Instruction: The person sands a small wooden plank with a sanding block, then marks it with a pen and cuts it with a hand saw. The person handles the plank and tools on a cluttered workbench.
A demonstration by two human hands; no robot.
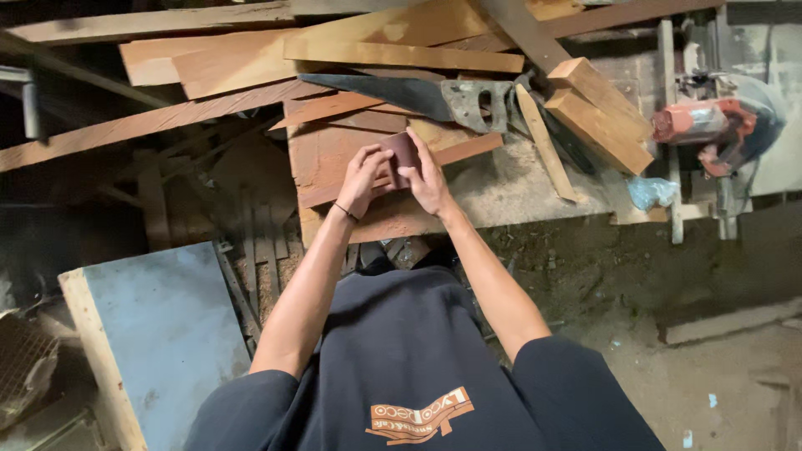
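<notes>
Two hands, left hand (361,177) and right hand (426,179), pinch small brown block (403,150) at bench (518,188) near edge; looks light, stiff, best gripped by sides.

Both hands, left hand (361,179) and right hand (428,182), grip a small reddish-brown block (403,151) above the workbench (518,188).

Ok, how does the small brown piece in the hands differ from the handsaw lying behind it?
The small brown piece is short, squarish and reddish-brown; the handsaw is long, with a dark tapering blade and a grey handle. The piece is pinched between the left hand and right hand over a board; the saw lies flat and untouched among planks. Both are on the workbench.
</notes>
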